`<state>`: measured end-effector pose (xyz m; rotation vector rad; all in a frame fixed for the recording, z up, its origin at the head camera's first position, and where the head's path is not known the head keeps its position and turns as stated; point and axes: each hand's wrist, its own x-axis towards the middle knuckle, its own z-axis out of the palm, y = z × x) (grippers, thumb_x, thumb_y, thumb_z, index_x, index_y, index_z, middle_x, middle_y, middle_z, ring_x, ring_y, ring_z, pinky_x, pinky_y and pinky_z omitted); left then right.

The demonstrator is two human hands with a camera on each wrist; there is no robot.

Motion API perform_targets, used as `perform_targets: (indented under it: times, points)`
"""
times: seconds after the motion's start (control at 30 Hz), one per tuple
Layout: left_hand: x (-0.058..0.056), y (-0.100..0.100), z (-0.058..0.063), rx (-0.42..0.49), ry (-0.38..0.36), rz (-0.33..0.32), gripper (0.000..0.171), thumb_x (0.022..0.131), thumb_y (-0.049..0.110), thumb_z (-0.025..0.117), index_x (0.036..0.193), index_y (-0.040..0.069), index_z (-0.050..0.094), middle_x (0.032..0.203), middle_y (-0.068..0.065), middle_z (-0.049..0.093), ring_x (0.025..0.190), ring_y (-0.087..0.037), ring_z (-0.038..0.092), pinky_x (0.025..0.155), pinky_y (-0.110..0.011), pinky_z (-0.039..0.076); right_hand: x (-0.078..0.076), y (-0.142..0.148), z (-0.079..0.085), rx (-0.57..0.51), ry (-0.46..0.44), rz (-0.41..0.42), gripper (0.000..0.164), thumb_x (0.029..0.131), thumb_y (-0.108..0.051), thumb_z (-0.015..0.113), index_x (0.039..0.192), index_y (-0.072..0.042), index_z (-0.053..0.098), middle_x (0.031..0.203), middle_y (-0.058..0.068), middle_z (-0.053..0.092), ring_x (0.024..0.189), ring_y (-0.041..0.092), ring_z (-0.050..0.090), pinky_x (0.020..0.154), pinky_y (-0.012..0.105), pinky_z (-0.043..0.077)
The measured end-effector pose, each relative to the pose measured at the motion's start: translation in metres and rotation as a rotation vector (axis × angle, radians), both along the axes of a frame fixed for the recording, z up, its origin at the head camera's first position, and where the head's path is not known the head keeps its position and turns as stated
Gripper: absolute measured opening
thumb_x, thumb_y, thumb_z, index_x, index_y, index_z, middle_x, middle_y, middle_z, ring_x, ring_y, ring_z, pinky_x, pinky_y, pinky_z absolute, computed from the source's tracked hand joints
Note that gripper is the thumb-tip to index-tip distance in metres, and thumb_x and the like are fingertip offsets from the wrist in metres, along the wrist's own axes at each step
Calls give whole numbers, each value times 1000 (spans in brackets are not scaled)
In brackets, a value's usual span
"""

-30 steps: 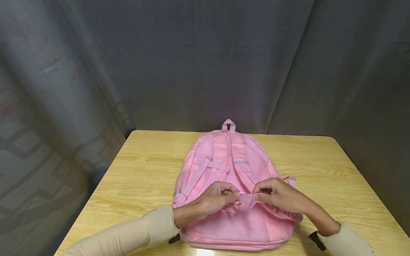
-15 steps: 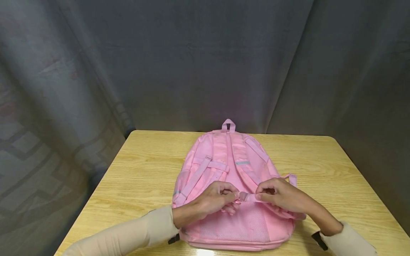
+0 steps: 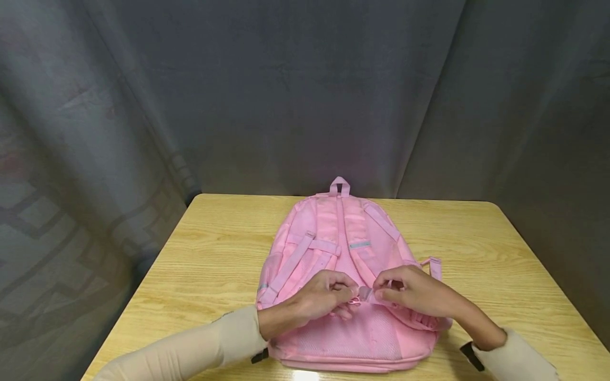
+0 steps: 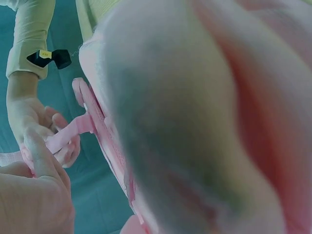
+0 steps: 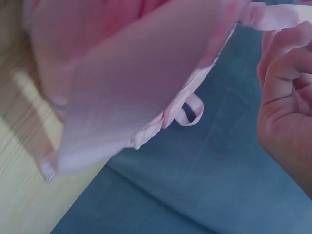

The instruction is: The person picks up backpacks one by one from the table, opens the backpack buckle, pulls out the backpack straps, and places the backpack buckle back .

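A pink backpack (image 3: 343, 338) lies with its shoulder straps facing up and its carry handle (image 3: 339, 186) at the far end. Over its lower back panel, my left hand (image 3: 324, 296) pinches a pink plastic buckle (image 3: 355, 300) between thumb and forefinger. My right hand (image 3: 414, 288) pinches a light pink webbing strap (image 3: 366, 294) just to the right of it, beside the right shoulder strap (image 3: 364, 264). In the left wrist view the strap (image 4: 68, 134) runs past both hands to the pack. How the webbing sits in the buckle is hidden by the fingertips.
The pack rests on a light wooden table (image 3: 214, 254), near its front edge. Another loop of webbing (image 3: 434, 268) sticks out at the pack's right side. Grey curtains (image 3: 295, 95) hang behind the table and at both sides.
My right hand moves slightly right with the strap, then back left, closer to my left hand. The left hand and the backpack stay nearly still.
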<state>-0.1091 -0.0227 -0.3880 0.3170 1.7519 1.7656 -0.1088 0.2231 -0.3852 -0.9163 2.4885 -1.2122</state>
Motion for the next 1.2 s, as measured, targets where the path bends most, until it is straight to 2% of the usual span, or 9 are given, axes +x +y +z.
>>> perform_targets:
  times: [0.13,0.33,0.67,0.8,0.93,1.07,1.2]
  points:
    - [0,0,0,1,-3,-5,14,97,6,62,101,-6,66,79,-5,65,66,-14,65,63,-27,61,0,-10,4,-17,-35,20,19,98,-9,60,99,-24,71,88,-9,69,77,3,58,66,23,52]
    - [0,0,0,4,-9,-15,14,97,7,61,101,-6,65,78,-7,66,63,-14,64,58,-23,58,1,-18,7,-36,-99,39,25,97,-3,55,96,-24,69,85,1,67,72,3,56,60,24,52]
    - [0,-1,-2,-2,-2,-19,14,97,7,62,101,-5,66,78,-6,67,67,-15,66,68,-32,62,2,-18,7,-63,-95,66,21,99,-5,56,97,-20,71,92,1,73,82,4,61,72,25,55]
    - [0,-1,-3,-6,5,-19,14,97,7,62,100,-6,66,78,-6,67,68,-15,66,69,-35,62,3,-16,8,-52,-96,57,16,100,-10,58,96,-20,71,85,7,70,73,1,57,64,22,52]
    - [-1,-1,-3,-12,10,-19,14,97,8,62,100,-6,66,80,-7,68,70,-17,67,71,-38,62,3,-13,7,-53,-140,41,13,101,-16,59,94,-16,70,73,15,61,58,-1,50,48,21,47]
    - [-1,-1,-3,-18,11,-14,14,97,8,62,100,-5,66,80,-8,68,71,-18,67,73,-41,62,4,-11,7,-55,-155,33,14,101,-17,58,93,-12,69,69,18,57,54,1,51,45,23,48]
    - [0,-1,-4,-16,12,-9,13,97,7,62,101,-5,66,80,-8,68,69,-17,67,71,-38,62,5,-9,7,-62,-164,24,14,101,-16,58,92,-11,69,69,18,58,53,2,52,44,23,48]
